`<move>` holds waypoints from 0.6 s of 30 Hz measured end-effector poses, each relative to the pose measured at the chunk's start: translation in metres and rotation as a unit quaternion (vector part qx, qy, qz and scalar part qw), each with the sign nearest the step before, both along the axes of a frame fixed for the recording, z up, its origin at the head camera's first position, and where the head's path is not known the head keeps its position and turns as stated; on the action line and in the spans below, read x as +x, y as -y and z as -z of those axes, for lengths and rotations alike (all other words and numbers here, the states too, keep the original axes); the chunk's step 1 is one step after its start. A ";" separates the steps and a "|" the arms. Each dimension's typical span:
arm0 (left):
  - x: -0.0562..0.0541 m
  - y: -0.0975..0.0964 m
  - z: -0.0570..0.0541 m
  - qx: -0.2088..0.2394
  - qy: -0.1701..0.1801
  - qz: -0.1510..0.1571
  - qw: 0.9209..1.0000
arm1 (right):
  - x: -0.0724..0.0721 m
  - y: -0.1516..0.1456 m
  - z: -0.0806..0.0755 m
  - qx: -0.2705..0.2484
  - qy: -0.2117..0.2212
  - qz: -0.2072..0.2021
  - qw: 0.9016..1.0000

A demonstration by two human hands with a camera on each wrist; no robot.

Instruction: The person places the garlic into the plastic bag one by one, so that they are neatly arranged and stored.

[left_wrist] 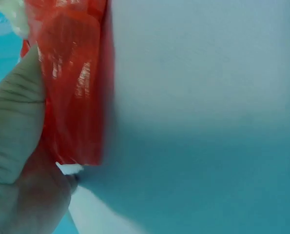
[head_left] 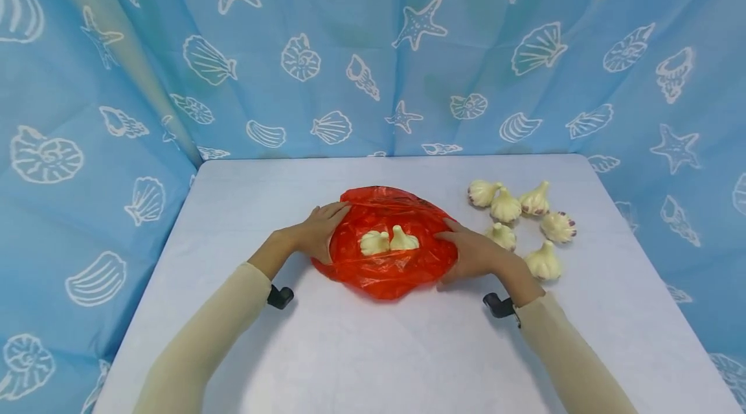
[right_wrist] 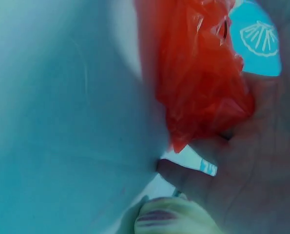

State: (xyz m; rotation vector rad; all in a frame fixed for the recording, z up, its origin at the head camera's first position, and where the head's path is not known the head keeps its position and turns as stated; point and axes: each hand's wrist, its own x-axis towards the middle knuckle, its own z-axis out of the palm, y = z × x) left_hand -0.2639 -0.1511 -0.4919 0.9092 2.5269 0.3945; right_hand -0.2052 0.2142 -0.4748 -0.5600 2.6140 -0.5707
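Note:
A red plastic bag (head_left: 373,283) lies with its mouth spread wide on the white table. Inside it, side by side, sit two garlic bulbs (head_left: 375,242). My left hand (head_left: 317,234) holds the bag's left side; in the left wrist view the thumb (left_wrist: 18,107) lies along the red plastic. On the opposite side my right hand (head_left: 471,253) grips the bag by its right edge. The right wrist view shows the crumpled bag (right_wrist: 203,73) against the fingers, with a purple-streaked garlic bulb (right_wrist: 174,217) close below that hand.
Several more garlic bulbs (head_left: 535,199) lie in a loose cluster at the right of the table (head_left: 408,356), the nearest ones close beside my right forearm. A blue curtain (head_left: 350,32) with white shells and starfish hangs behind and at both sides.

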 end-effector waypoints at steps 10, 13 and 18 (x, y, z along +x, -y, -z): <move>-0.009 0.000 -0.030 0.180 0.013 -0.052 0.982 | -0.002 -0.004 0.000 -0.014 0.013 0.013 1.000; -0.007 -0.010 -0.041 0.285 -0.046 -0.040 0.957 | -0.002 -0.003 0.000 -0.015 0.011 0.020 1.000; 0.002 -0.022 -0.034 0.329 -0.063 -0.026 0.942 | -0.002 -0.003 0.002 -0.015 0.001 0.020 1.000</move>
